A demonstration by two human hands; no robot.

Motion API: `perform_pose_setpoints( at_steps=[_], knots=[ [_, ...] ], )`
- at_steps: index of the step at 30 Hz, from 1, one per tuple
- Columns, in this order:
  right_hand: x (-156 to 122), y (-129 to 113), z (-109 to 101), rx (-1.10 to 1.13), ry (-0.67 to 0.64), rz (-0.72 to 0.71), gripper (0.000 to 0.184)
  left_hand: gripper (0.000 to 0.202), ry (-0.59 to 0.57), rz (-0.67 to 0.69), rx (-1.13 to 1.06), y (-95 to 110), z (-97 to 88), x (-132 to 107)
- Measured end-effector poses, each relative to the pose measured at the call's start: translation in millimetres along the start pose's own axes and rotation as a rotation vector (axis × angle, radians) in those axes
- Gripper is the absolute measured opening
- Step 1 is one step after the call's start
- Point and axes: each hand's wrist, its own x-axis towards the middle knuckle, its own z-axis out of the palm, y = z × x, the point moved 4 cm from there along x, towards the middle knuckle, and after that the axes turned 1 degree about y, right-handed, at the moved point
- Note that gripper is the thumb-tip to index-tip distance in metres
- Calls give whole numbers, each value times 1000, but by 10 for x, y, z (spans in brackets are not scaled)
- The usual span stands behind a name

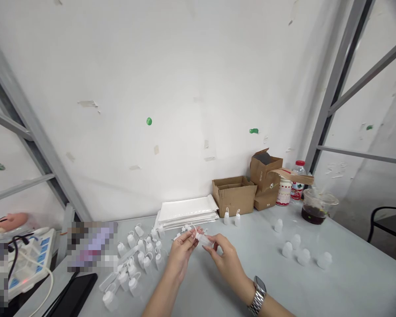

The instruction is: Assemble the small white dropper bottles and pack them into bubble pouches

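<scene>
A small translucent plastic squeeze bottle [204, 240] is held sideways between my two hands over the table. My left hand [182, 250] is closed at its cap end, where a thin white strap shows. With thumb and fingertips, my right hand [227, 256] pinches the base end. To the left stand and lie several similar squeeze bottles [134, 286] with looped caps. Two more capped bottles, including one upright squeeze bottle [238, 219], stand just beyond my hands. Several small translucent bottles without visible straps [303, 257] are grouped to the right.
White padded mailers [188, 209] are stacked by the wall, beside an open cardboard box [236, 198] and a taller carton [265, 176]. A plastic cup of dark liquid [315, 213] sits at the back right. A power strip [33, 262] and black phone-like object [74, 295] lie left.
</scene>
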Motion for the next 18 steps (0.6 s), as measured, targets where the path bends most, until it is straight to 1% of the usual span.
perform_pose_setpoints(
  at_steps=[2, 4, 7, 11, 14, 16, 18],
  knots=[
    [21, 48, 30, 133, -21, 129, 23, 39, -11, 7, -43, -3, 15, 3],
    [41, 115, 91, 270, -83, 249, 33, 39, -17, 9, -61, -11, 26, 4],
    [68, 220, 162, 362, -144, 355, 48, 39, -8, 7, -56, -44, 27, 4],
    [84, 289, 185, 410, -138, 422, 51, 32, 54, 25, -46, -100, -3, 9],
    [79, 253, 171, 455, -93, 435, 51, 28, 103, 3, -68, -132, -33, 23],
    [76, 211, 153, 463, -61, 427, 48, 25, 116, -10, -82, -139, -42, 31],
    [75, 180, 142, 478, -61, 438, 46, 22, 115, -20, -89, -144, -38, 32]
  ],
)
